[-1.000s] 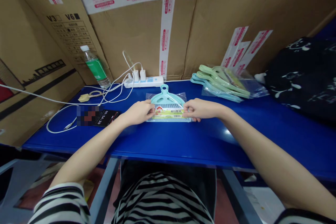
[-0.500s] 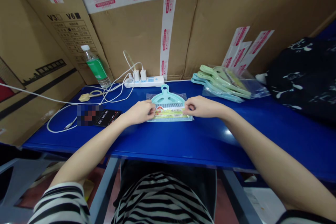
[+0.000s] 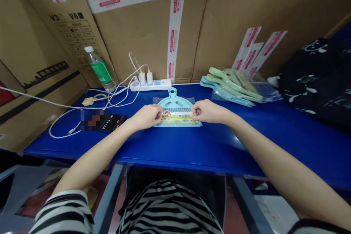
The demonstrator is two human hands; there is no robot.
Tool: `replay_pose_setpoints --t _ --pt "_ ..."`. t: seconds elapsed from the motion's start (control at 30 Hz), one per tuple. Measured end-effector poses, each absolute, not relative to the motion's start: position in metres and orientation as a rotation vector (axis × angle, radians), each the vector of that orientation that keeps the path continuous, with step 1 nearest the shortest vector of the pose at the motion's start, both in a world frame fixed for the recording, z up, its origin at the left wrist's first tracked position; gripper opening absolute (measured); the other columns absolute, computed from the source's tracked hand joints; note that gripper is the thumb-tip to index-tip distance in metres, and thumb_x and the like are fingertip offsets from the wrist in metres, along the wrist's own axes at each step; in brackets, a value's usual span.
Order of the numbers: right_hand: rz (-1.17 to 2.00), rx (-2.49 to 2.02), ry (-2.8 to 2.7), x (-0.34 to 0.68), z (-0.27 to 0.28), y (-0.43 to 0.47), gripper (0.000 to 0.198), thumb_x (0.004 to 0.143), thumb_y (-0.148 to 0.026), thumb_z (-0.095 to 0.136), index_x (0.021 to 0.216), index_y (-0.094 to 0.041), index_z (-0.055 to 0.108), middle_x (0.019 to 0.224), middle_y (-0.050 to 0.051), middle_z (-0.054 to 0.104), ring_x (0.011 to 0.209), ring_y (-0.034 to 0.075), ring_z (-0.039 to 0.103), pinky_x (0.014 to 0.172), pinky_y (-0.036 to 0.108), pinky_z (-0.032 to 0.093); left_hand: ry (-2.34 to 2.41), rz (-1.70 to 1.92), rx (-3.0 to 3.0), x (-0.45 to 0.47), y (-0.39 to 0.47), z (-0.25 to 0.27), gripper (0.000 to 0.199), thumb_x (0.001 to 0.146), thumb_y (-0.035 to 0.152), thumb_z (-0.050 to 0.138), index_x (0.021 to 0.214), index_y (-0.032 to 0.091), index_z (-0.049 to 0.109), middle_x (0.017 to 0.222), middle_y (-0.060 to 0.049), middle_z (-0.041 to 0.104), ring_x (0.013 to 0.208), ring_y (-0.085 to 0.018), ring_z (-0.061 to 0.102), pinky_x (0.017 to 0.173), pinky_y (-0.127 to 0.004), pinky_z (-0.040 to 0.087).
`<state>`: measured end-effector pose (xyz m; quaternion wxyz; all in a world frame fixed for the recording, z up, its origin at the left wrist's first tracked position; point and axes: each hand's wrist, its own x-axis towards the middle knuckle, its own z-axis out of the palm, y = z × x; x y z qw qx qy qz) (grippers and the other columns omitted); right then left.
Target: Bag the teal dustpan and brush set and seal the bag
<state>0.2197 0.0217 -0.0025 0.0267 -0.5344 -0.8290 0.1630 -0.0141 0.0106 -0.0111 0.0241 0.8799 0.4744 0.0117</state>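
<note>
Fingers of the left hand (image 3: 148, 117) are curled in and narrow, holding the left side of a clear plastic bag (image 3: 191, 100) at the centre of the frame. On the bag's right side, thumb and forefinger of the right hand (image 3: 210, 111) meet in a small loop, pinching the edge.

Sealed under the shiny film is a pale blue dustpan (image 3: 172, 101), lying flat, its short handle with a hole in the end pointing toward the top of the frame. Two oval openings sit below the handle. Lower down, a strip of grey-blue bristles (image 3: 177, 110) shows above a yellow, green and white label (image 3: 177, 118) with a red picture on its left end and a barcode.

At right of centre, green and blue dustpans (image 3: 230, 84) lie heaped in clear wrapping. At upper left stands a bottle (image 3: 101, 71) with a white cap and green label; how full it is cannot be made out.

Both palms face down, wrists low over the blue table (image 3: 178, 148). Bare forearms slant inward from the lower corners, below black-and-white striped sleeves (image 3: 63, 212). Brown cardboard (image 3: 131, 33) walls the background.
</note>
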Motion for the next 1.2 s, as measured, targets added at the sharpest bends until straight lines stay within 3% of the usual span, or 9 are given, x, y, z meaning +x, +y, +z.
replay_pose_setpoints --t 0.53,0.67,0.83,1.07,1.2 --pt "0.495 -1.683 -2.538 0.212 -0.001 0.017 0.026 0.063 -0.010 0.058 0.050 -0.023 0.040 0.055 -0.003 0.047 0.058 0.014 0.048 0.056 0.027 0.033 1.564 -0.127 2.675 -0.010 0.008 -0.005 0.026 0.085 0.009 0.043 0.106 0.017 0.055 0.065 0.001 0.058 0.067 -0.020 0.061 0.067 -0.028 0.045" --pt "0.526 -1.658 -2.551 0.213 -0.001 0.017 0.025 0.063 -0.011 0.056 0.050 -0.023 0.038 0.051 -0.004 0.046 0.055 0.014 0.047 0.057 0.027 0.033 1.558 -0.105 2.707 -0.011 0.009 -0.007 0.026 0.086 0.009 0.041 0.103 0.018 0.057 0.065 0.000 0.060 0.070 -0.021 0.064 0.068 -0.028 0.046" --pt "0.556 -1.566 -2.554 0.220 -0.005 0.023 0.023 0.066 -0.016 0.054 0.052 -0.023 0.038 0.049 -0.005 0.044 0.053 0.013 0.045 0.057 0.027 0.033 1.511 -0.084 2.710 -0.011 0.009 -0.007 0.026 0.082 0.003 0.040 0.090 0.019 0.058 0.086 -0.005 0.070 0.082 -0.022 0.067 0.071 -0.029 0.047" --pt "0.858 -1.485 -2.551 0.233 -0.003 0.031 0.024 0.073 -0.037 0.058 0.058 -0.023 0.046 0.050 -0.004 0.049 0.052 0.013 0.050 0.055 0.027 0.035 1.434 -0.075 2.778 -0.013 0.011 -0.010 0.028 0.081 0.003 0.040 0.087 0.019 0.062 0.091 -0.005 0.071 0.087 -0.022 0.067 0.074 -0.030 0.049" --pt "0.854 -1.507 -2.530 0.231 -0.003 0.029 0.020 0.073 -0.028 0.055 0.057 -0.023 0.045 0.050 -0.004 0.049 0.054 0.014 0.052 0.056 0.027 0.035 1.428 -0.074 2.757 -0.013 0.011 -0.011 0.029 0.081 0.003 0.039 0.088 0.019 0.063 0.093 -0.005 0.071 0.090 -0.023 0.067 0.076 -0.032 0.049"
